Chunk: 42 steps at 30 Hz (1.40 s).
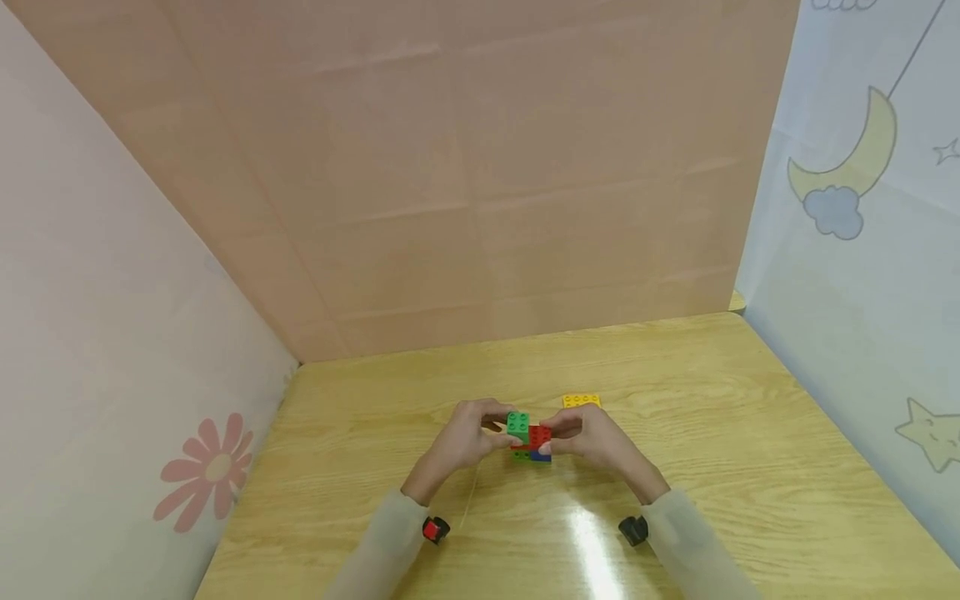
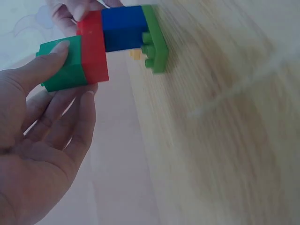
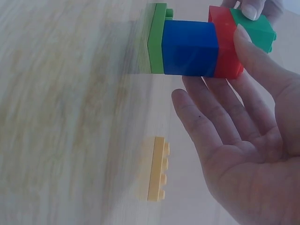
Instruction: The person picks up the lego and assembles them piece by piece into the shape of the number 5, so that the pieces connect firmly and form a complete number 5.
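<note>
Sleeves, pale, two: (image 1: 390, 533) nearest me in the head view.
Wrist units, black, two: one at each cuff; the left unit (image 1: 436, 530) has a red face.
Left hand (image 1: 461, 437): thumb and fingers partly closed, pinching the dark green block.
Right hand (image 1: 600, 442): thumb and fingers partly closed, gripping the red block from the right.
Dark green block (image 1: 517, 425): top of stack, on the left end of the red; I cannot tell whether it is fully seated.
Red block (image 3: 225, 51): beneath the green, right-end studs exposed.
Blue block (image 3: 190, 49): under the red's right end.
Lime-green brick (image 3: 157, 40): thin, lowest, left studs bare; I cannot tell whether it touches the table.
Yellow brick (image 1: 581, 401): thin, studs up, lying behind the right hand, apart from the stack.
Table (image 1: 360, 433): wood-grain top.
Back panel (image 1: 450, 183): tan, creased, beyond the table.
</note>
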Available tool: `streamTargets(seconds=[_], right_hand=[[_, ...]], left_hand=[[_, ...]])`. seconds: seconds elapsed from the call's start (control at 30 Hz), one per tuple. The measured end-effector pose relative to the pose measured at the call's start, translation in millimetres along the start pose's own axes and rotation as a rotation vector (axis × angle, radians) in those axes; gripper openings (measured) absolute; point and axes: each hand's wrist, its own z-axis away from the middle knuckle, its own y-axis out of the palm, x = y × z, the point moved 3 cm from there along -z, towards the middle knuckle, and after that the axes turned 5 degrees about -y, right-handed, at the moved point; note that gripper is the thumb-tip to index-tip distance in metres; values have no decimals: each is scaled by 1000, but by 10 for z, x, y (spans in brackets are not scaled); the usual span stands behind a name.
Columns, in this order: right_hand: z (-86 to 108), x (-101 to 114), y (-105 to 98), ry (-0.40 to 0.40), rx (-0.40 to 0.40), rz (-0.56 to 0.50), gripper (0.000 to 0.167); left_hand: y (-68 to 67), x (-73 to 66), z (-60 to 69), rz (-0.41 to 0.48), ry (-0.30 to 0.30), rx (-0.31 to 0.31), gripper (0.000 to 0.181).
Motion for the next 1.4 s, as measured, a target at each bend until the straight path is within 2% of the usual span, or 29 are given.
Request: streamTargets(seconds=[0.27, 0.47, 0.73, 0.93, 1.2, 1.4], right_hand=[[-32, -12, 6, 7, 12, 9, 42], [-31, -14, 12, -3, 18, 4, 43], [-20, -17, 25, -17, 18, -9, 43], [20, -33, 3, -6, 9, -7, 45], [35, -48, -5, -12, 16, -13, 43], [14, -46, 8, -14, 7, -5, 40]], left_hand=[[62, 131, 29, 215, -90, -50, 36], [109, 173, 20, 278, -120, -66, 30], [84, 135, 20, 273, -139, -53, 27], [54, 86, -7, 220, -178, -35, 30], [60, 27, -8, 221, -220, -32, 24], [34, 15, -4, 197, -212, -36, 28]])
